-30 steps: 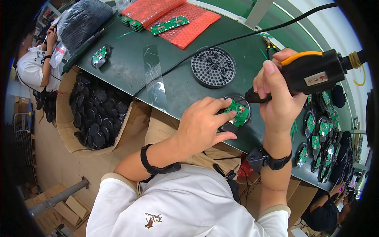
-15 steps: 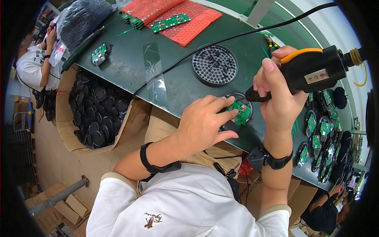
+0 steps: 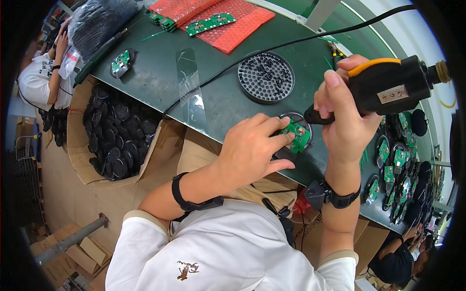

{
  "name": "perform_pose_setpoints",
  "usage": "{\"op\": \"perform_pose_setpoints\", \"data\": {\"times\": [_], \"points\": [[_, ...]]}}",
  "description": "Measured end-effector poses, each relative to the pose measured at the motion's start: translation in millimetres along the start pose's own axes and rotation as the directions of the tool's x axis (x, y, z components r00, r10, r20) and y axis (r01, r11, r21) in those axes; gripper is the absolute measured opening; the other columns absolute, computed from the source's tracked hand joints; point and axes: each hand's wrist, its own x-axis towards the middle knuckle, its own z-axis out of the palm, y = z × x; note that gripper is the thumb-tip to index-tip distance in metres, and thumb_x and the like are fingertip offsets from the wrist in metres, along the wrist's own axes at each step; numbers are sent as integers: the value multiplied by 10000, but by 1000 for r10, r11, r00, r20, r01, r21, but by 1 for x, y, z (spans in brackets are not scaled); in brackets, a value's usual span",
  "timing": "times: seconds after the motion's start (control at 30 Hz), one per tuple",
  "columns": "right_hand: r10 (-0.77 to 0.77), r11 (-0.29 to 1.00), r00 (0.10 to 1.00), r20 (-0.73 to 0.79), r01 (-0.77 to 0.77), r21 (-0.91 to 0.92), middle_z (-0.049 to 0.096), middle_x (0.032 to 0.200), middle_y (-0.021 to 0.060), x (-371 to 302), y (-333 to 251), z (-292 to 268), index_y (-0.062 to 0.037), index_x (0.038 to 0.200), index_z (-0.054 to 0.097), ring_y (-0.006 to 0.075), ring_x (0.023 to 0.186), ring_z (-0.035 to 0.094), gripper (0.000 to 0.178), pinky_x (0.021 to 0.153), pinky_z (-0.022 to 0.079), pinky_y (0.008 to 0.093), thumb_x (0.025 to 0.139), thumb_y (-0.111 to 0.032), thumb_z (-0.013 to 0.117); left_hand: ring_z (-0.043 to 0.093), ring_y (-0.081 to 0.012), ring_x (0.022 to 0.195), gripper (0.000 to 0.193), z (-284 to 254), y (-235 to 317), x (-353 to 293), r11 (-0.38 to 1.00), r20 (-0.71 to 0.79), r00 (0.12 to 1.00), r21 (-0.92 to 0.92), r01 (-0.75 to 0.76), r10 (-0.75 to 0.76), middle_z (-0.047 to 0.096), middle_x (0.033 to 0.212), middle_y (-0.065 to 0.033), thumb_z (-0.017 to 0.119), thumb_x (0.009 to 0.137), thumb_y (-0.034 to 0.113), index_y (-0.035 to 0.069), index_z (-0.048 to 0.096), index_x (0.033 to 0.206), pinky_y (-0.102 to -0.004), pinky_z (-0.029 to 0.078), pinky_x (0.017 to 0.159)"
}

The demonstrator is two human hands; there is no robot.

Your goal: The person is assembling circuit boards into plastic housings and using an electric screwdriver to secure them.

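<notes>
The left hand (image 3: 252, 150) rests spread fingers on a green circuit board (image 3: 303, 137); to their right, the right hand (image 3: 348, 119) curls its fingers round a black power tool (image 3: 383, 85).

Bright light, glare on clear tape (image 3: 193, 87) — edges bowed, rim black

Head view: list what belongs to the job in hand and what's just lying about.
Belongs to the job:
Green circuit board, touched by the left hand
Black power tool, held in the right hand
Round tray of small black parts, probably

Seemingly just lying about:
Pliers
Red bubble wrap
Strip of clear tape
</notes>
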Motion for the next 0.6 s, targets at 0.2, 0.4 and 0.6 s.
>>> {"op": "perform_pose_setpoints", "data": {"times": [0.2, 0.4, 0.6], "points": [[1, 1000, 1000, 14, -1, -22, 530, 693, 21, -1, 1, 1, 10, 1159, 572, 97, 491, 474, 253, 494, 402, 269, 933, 27, 684, 662, -270, 1014, 549, 0, -1, 0, 1000, 2, 1000, -11, 5, -5, 706, 1180, -69, 890, 639, 393, 95, 784, 1087, -400, 567, 840], [26, 1000, 999, 43, -26, 13, 547, 717, 31, -3, 2, 4, -4, 1138, 567, 100, 497, 482, 242, 493, 400, 267, 926, 39, 676, 658, -270, 1005, 535, -2, 0, 2, 1000, 7, 1000, -22, 7, -7, 710, 1154, -69, 894, 622, 378, 94, 792, 1064, -399, 567, 833], [11, 1000, 997, 77, -9, -25, 536, 724, 30, -3, 1, 4, -18, 1095, 555, 102, 508, 478, 218, 490, 400, 269, 921, 52, 666, 655, -271, 991, 535, -1, -1, 1, 1000, -3, 1000, -23, 5, -5, 710, 1139, -67, 895, 617, 377, 94, 793, 1060, -403, 567, 822]]}}
